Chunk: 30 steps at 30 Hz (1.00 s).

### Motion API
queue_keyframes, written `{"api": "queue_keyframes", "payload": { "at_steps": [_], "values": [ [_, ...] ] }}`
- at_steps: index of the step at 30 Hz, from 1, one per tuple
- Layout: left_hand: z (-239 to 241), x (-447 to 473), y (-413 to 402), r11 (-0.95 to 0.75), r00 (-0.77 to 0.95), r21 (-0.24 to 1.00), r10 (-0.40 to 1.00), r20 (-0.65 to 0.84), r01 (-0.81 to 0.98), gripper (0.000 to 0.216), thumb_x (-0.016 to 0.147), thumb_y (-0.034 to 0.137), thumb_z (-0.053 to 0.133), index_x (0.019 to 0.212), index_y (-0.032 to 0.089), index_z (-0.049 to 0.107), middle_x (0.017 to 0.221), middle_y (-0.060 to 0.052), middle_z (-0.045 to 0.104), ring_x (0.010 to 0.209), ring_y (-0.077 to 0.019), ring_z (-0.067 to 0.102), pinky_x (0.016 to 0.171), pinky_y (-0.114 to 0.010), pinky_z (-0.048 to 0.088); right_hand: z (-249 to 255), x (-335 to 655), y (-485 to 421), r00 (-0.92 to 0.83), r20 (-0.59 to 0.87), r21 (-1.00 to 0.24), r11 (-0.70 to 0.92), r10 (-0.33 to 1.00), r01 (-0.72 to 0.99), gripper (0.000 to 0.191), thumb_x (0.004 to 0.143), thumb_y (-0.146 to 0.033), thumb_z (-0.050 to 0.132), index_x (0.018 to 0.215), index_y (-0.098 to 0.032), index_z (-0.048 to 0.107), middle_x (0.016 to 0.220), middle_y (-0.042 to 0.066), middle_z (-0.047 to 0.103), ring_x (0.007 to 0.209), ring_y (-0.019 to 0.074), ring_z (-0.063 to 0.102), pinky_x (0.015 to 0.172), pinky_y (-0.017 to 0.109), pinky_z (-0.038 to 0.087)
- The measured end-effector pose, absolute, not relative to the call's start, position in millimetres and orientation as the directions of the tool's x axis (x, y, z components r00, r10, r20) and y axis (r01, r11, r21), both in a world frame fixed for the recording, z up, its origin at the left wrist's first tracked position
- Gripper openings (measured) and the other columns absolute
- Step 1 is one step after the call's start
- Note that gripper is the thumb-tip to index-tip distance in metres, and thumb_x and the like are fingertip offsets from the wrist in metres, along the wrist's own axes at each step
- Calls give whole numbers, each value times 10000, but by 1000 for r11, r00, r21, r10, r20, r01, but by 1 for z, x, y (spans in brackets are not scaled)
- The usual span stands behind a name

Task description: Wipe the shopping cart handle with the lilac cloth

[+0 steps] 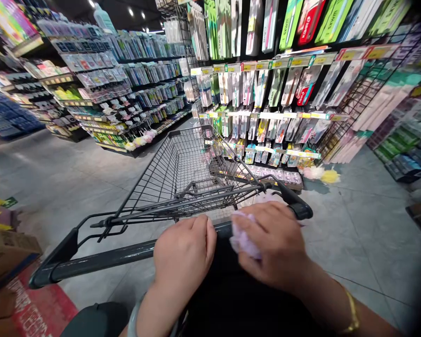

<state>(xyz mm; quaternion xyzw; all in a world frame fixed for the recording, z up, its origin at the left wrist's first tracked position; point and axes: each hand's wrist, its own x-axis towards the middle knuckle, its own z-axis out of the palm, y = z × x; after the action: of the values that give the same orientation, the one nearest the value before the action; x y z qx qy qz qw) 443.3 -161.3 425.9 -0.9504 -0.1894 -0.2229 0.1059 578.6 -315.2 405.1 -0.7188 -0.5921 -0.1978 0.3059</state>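
A dark wire shopping cart (150, 178) stands right in front of me. Its grey handle bar (101, 257) runs across the lower part of the view. My left hand (184, 248) is wrapped round the middle of this bar, thumb toward the right. In my right hand (275, 243) is a crumpled, pale purple, soft thing (246, 236), like a cloth or tissue, pressed in the fingers at the bar's right part. Whether the right fingers also grip the bar is hidden.
Ahead, a rack (266, 112) of packaged toothbrushes rises close to the cart's front. More stocked shelves (143, 79) stand at the left, others (407, 145) at the right edge. A cardboard box (14, 248) sits at lower left. Grey floor (87, 173) lies between.
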Motion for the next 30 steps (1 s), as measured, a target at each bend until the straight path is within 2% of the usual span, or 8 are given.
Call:
{"api": "queue_keyframes", "payload": {
  "at_steps": [4,10,12,16,19,22,28,30],
  "values": [
    [428,437,-155,-914,850,-108,315,421,392,349,952,327,416,653,215,558,595,-8,600,550,-152,536,515,-307,238,418,574,-312,120,572,-208,2,811,978,468,775,-327,607,1234,-236,611,1188,81,665,1068,278,602,981,490,417],
    [429,416,-144,-888,818,-99,364,446,449,375,953,323,403,630,218,562,570,-2,580,568,-163,545,521,-306,264,432,601,-352,178,511,-259,-47,841,965,403,767,-255,622,1170,-250,628,1122,73,685,1008,253,627,892,433,481],
    [431,416,-148,-910,829,-80,330,452,406,345,954,314,406,688,218,602,634,-13,626,622,-172,575,572,-307,332,430,595,-347,151,520,-247,-21,840,969,430,747,-270,630,1177,-245,624,1134,74,684,1012,267,624,900,453,482],
    [436,432,-168,-981,885,12,181,428,195,250,955,297,413,949,217,650,883,-33,709,818,-191,636,762,-326,433,424,573,-329,99,531,-226,29,842,974,484,735,-281,610,1215,-221,605,1191,84,672,1063,284,615,968,496,461],
    [435,441,-176,-978,905,22,199,376,206,282,970,296,385,823,227,616,704,-2,660,632,-168,595,604,-308,388,426,568,-330,21,520,-260,134,854,956,493,745,-249,587,1238,-223,584,1252,81,648,1152,265,592,1042,477,433],
    [431,438,-173,-967,893,-36,220,392,254,317,962,310,403,699,228,560,586,7,587,538,-165,536,537,-315,313,433,574,-342,21,510,-340,180,860,923,449,752,-220,595,1201,-235,597,1240,80,650,1172,249,588,1015,426,473],
    [423,418,-158,-968,861,-62,185,473,242,272,933,287,439,723,230,602,604,12,602,571,-156,554,567,-307,329,438,609,-331,147,510,-671,286,847,684,191,862,-234,487,971,-229,644,1033,76,698,942,207,673,799,332,554],
    [422,412,-153,-969,852,-49,190,488,244,263,929,282,443,739,230,617,620,13,616,587,-153,567,575,-297,342,430,617,-319,210,563,-718,348,799,602,178,858,-236,495,948,-210,646,1017,88,689,931,217,667,780,340,551]
  ]
}}
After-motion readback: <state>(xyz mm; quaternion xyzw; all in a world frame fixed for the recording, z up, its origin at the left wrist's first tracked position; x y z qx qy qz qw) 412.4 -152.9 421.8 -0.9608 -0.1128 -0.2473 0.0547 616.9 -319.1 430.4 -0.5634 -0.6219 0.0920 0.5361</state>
